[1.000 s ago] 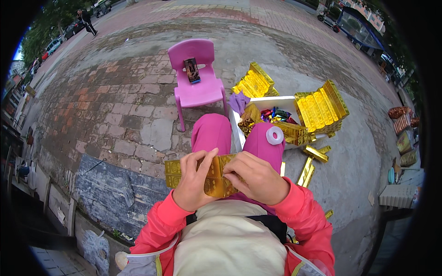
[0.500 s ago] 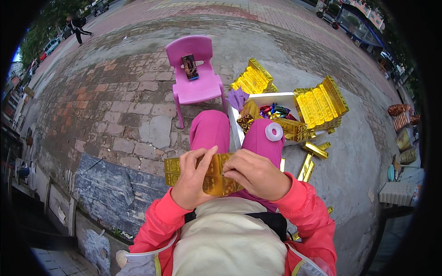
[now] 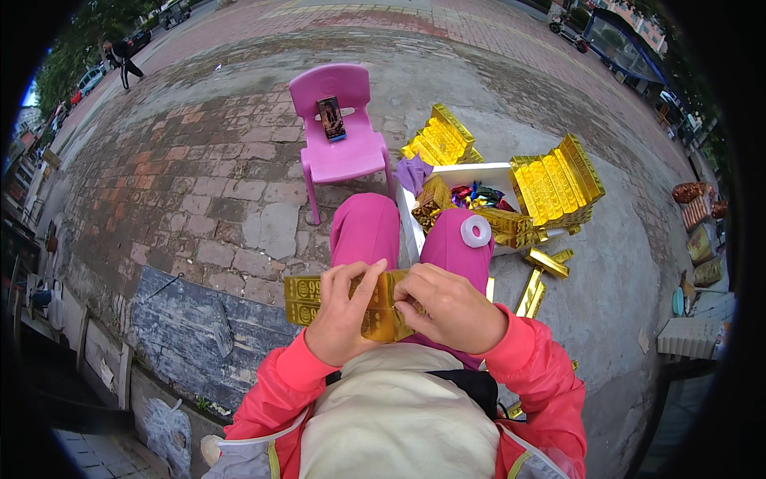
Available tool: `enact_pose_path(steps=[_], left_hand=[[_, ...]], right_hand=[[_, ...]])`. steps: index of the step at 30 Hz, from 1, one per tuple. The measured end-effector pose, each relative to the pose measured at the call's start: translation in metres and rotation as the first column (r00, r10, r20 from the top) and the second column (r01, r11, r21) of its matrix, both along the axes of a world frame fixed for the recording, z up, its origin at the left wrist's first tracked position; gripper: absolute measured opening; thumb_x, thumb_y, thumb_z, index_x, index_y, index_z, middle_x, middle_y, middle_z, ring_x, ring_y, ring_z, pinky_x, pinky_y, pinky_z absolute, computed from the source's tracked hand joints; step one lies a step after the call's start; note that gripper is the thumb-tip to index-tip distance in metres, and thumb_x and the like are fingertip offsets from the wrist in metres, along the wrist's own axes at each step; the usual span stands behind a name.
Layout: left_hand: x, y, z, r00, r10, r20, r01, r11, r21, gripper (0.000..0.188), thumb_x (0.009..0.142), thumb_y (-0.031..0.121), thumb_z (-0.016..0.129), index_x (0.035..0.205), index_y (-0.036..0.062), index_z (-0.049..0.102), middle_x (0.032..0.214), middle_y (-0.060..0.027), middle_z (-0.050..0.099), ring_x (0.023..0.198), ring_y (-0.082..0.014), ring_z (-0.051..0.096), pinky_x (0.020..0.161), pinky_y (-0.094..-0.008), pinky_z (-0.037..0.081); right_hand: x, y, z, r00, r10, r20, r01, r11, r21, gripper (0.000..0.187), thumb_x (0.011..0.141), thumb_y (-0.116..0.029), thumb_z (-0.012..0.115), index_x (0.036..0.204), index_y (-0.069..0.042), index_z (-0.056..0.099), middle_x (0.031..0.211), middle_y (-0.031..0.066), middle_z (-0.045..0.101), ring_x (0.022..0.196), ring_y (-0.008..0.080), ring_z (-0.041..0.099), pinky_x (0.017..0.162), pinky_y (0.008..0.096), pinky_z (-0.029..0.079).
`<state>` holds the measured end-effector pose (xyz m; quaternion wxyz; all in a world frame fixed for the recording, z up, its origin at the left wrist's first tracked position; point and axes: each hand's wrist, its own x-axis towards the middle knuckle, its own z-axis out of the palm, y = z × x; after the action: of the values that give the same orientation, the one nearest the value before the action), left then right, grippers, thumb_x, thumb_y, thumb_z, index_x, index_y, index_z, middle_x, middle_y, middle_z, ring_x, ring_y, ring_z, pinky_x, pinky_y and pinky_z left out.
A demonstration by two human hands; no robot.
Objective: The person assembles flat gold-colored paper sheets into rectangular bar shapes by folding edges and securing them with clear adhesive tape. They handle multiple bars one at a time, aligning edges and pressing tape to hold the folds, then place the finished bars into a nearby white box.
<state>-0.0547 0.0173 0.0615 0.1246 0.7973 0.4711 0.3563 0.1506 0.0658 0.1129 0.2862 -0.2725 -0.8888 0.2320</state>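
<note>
Over my lap lies a pair of shiny gold paper bars (image 3: 302, 299) set side by side, with printed patterns. My left hand (image 3: 345, 307) is wrapped round their middle, thumb on the upper face. At their right part my right hand (image 3: 448, 307) is closed, fingertips pressed together against the gold surface; anything small between them is hidden. A white roll of tape (image 3: 476, 231) rests on my right knee, beyond the right hand.
Past my knees stands a white box (image 3: 488, 172) holding gold bars and colourful foil pieces (image 3: 477, 194). Stacked gold bars (image 3: 550, 188) lean on its right; loose gold bars (image 3: 533, 291) lie on the paving. A pink chair (image 3: 339, 156) carries a phone (image 3: 331, 118).
My right fingertips have shifted slightly on the gold bars, and both hands have drawn a little closer. A distant walking person has moved left.
</note>
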Motion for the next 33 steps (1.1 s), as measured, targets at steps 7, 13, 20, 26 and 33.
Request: enact_pose_path(steps=[7,13,20,26,33], left_hand=[[0.0,-0.002,0.0,1.0,-0.002,0.009,0.003,1.0,-0.027,0.102,0.063,0.021,0.09,0.151,0.0064,0.042,0.131,-0.0191,0.046,0.12,-0.0404,0.042,0.106,-0.0502,0.04],[0.002,-0.001,0.0,1.0,-0.011,0.003,0.011,1.0,-0.025,0.103,0.062,0.021,0.091,0.151,0.0066,0.042,0.131,-0.0186,0.046,0.121,-0.0403,0.042,0.106,-0.0503,0.039],[0.005,-0.002,-0.001,1.0,-0.019,0.009,0.019,1.0,0.001,0.102,0.062,0.019,0.09,0.151,0.0064,0.042,0.131,-0.0183,0.046,0.12,-0.0403,0.042,0.106,-0.0501,0.04],[0.006,-0.003,-0.004,1.0,-0.005,0.018,0.005,1.0,0.003,0.101,0.062,0.019,0.09,0.151,0.0067,0.043,0.131,-0.0183,0.046,0.12,-0.0405,0.043,0.105,-0.0504,0.04],[0.004,-0.003,-0.006,1.0,0.019,0.025,-0.019,1.0,0.01,0.101,0.062,0.023,0.091,0.15,0.0078,0.044,0.131,-0.0171,0.046,0.12,-0.0394,0.042,0.106,-0.0495,0.039]], right_hand=[[0.004,0.001,-0.001,0.999,0.026,-0.033,-0.029,0.995,-0.091,0.013,0.087,-0.004,0.071,0.096,0.0,0.062,0.089,0.0141,0.06,0.083,0.034,0.062,0.073,0.0415,0.051],[0.009,0.005,0.002,0.999,0.027,-0.024,-0.032,0.97,-0.239,0.013,0.091,-0.006,0.071,0.098,0.0,0.063,0.09,0.0147,0.061,0.083,0.0345,0.063,0.072,0.0405,0.05],[0.01,0.002,0.003,1.0,-0.001,-0.012,-0.003,0.956,-0.294,0.011,0.089,-0.004,0.071,0.095,0.0,0.062,0.085,0.0129,0.059,0.073,0.0284,0.064,0.064,0.0354,0.051],[0.002,-0.003,-0.008,0.999,-0.04,-0.028,0.036,0.989,-0.144,0.016,0.081,0.001,0.069,0.091,-0.001,0.058,0.083,0.0114,0.058,0.07,0.0251,0.064,0.062,0.0351,0.052],[0.006,-0.002,-0.006,0.997,-0.041,-0.061,0.033,0.991,-0.128,0.017,0.081,0.002,0.068,0.092,-0.001,0.056,0.084,0.012,0.057,0.072,0.027,0.064,0.064,0.0358,0.053]])
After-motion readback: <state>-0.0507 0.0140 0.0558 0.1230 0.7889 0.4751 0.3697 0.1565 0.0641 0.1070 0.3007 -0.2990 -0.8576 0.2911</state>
